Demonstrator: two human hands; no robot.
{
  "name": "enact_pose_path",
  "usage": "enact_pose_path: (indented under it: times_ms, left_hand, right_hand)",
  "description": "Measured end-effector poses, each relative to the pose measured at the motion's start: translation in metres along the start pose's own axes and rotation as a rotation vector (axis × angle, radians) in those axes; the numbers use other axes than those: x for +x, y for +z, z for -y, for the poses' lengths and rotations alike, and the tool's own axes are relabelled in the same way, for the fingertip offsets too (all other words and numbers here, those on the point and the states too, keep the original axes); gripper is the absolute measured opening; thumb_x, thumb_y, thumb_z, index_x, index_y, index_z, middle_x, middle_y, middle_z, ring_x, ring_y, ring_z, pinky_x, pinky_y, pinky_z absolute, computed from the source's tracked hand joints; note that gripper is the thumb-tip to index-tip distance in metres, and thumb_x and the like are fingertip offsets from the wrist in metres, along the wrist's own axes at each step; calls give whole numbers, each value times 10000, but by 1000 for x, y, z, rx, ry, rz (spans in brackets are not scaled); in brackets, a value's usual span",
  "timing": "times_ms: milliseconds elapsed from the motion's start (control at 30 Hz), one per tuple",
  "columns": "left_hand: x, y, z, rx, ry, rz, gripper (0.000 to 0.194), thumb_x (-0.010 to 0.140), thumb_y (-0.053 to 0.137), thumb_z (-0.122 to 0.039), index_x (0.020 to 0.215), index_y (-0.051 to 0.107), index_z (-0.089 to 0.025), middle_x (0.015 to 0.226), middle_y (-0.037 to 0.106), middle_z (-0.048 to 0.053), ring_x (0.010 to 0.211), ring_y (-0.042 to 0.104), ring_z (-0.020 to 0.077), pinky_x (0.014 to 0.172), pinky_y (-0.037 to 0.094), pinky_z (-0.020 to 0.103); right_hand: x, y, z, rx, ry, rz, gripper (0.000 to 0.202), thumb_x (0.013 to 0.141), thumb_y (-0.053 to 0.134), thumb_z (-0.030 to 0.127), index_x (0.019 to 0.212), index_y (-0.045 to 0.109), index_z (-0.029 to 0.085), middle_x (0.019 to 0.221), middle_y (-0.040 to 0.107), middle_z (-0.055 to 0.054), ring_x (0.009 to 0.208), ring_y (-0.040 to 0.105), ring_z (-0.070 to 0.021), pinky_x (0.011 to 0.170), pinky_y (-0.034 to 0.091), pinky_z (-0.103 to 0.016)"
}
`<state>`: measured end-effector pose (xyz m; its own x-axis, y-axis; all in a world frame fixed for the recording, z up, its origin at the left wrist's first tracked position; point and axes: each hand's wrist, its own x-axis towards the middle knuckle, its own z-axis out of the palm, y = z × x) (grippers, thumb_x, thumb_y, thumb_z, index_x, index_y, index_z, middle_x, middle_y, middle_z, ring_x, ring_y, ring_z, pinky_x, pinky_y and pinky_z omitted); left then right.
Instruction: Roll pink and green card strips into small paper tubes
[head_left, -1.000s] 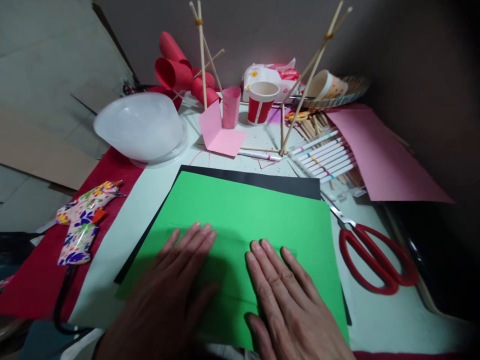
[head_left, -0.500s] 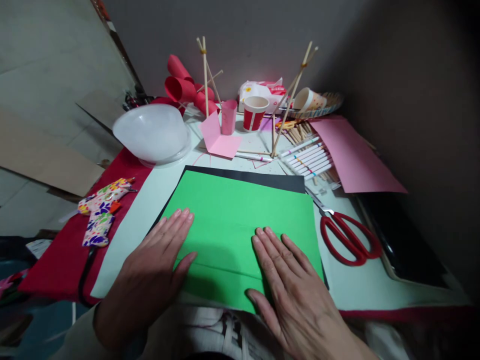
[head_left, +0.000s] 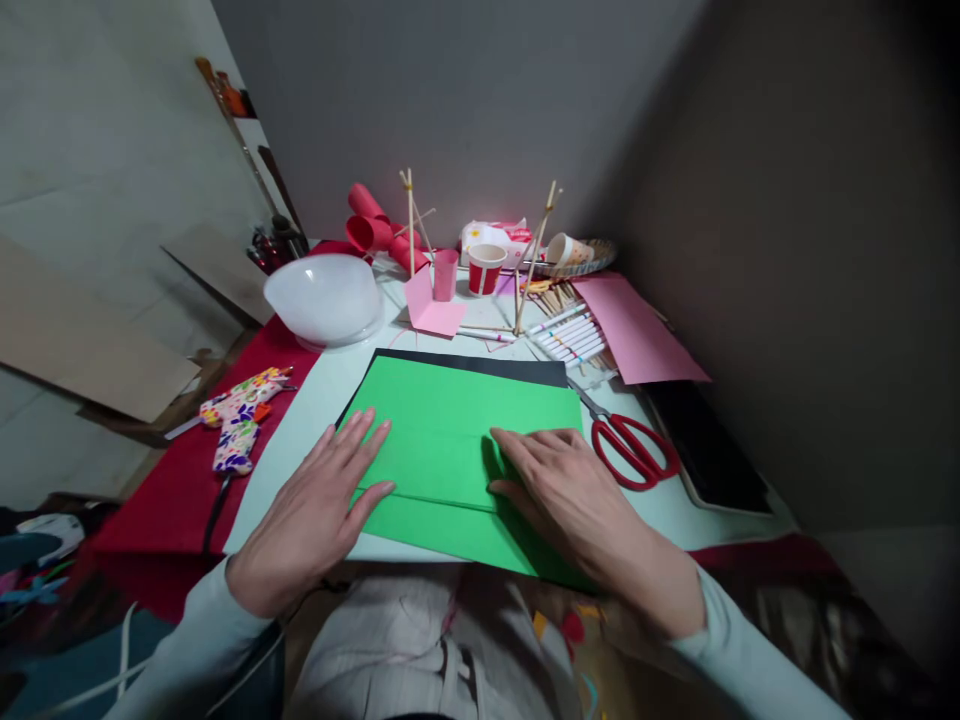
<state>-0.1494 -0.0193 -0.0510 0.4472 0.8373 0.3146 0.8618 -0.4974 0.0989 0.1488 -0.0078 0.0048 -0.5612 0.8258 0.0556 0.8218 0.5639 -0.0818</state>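
Observation:
A sheet of green paper [head_left: 442, 400] lies on a black sheet [head_left: 480, 366], which shows along its back and left edges. A low fold or overlapping edge runs across the green paper near the front. My left hand [head_left: 315, 510] rests open on its left side, fingers spread and thumb close to the fold line. On the right part, my right hand [head_left: 566, 490] touches the paper with bent fingers, thumb apart from the index finger and nothing visible between them. Red-handled scissors [head_left: 634, 450] lie just beyond my right hand.
A floral glue gun [head_left: 240, 420] and a white bowl [head_left: 326, 300] stand left. Behind are a stick frame [head_left: 520, 300], folded pink card [head_left: 435, 312], red paper cup [head_left: 486, 270] and markers [head_left: 574, 340]. Pink paper [head_left: 637, 330] overlaps a black flat object [head_left: 705, 450] at right.
My right hand has gone from lying flat with spread fingers to bent fingers touching the green paper. My left hand stays on the left side. The camera view has tilted up.

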Motion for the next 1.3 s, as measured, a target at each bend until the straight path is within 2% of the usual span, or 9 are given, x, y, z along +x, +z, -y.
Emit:
enact_pose_path:
  times_ms: [267,367,533,700,800,900,1067,1167,1300]
  left_hand:
    - [11,-21,-7,-344,-320,-270,687,975,577,-545,1553,450,-195,1589,514,160,1469,478,330,1234,343,541]
    - [26,-35,-32,-780,-653,-554,702,885,713,-518,1490,502,-233,1510,590,144,1354,587,316,1141,457,464]
    - [54,-38,-76,-1565,-785,-417,600,786,807,-529,1248,619,-196,1016,744,72,859,697,198,737,539,283]
    - [64,-28,-84,-1440,-728,-502,351,815,784,-516,809,633,-199,750,600,-8,708,551,149,649,457,254]
    - [61,-27,-82,-1418,-676,-380,346,845,748,-528,804,632,-205,703,539,-22,660,494,144,595,408,255]
    - [58,-27,-85,-1374,-643,-231,363,842,745,-545,778,624,-208,684,475,-37,629,431,134,584,387,259]
    - [67,-13,-92,-1250,-792,-330,371,756,792,-567,844,689,-222,914,676,33,935,610,229,877,480,322]
    - [75,-5,-83,-1269,-855,-370,377,728,814,-534,903,709,-218,1019,735,64,1084,638,281,987,482,376]
    - [74,-13,-60,-1356,-942,-434,399,736,804,-530,950,686,-215,884,732,28,922,691,252,804,563,358]
  right_hand:
    - [27,-22,-26,530,78,94,282,938,723,411,1075,709,165,1025,722,-108,959,676,-270,849,521,-373]
    - [19,-18,-20,926,300,-124,432,903,690,584,1131,718,217,1165,730,-97,1066,672,-293,893,529,-392]
    - [1,16,40,1314,595,-412,606,824,702,705,1178,720,214,1250,726,-112,1196,640,-342,997,530,-441]
    - [-13,39,72,1343,722,-503,670,784,754,701,1275,698,250,1434,646,-108,1348,553,-341,1126,460,-435]
    - [-9,16,59,1378,568,-398,599,866,627,741,1211,715,259,1265,721,-83,1179,646,-291,1028,522,-401]
    - [7,-3,41,1348,598,-526,613,880,574,755,1189,705,242,1164,734,-86,1070,666,-271,951,541,-389]
    - [49,1,27,1192,616,-754,545,955,501,627,1233,677,192,1224,719,-119,1191,623,-280,1073,461,-418]
    - [57,-1,19,1053,450,-670,468,1033,400,525,1228,673,198,1159,733,-106,1051,673,-263,992,504,-422]
    - [22,-9,13,808,242,-415,489,1084,380,468,1479,526,219,1284,715,-131,1106,690,-268,1008,521,-463]
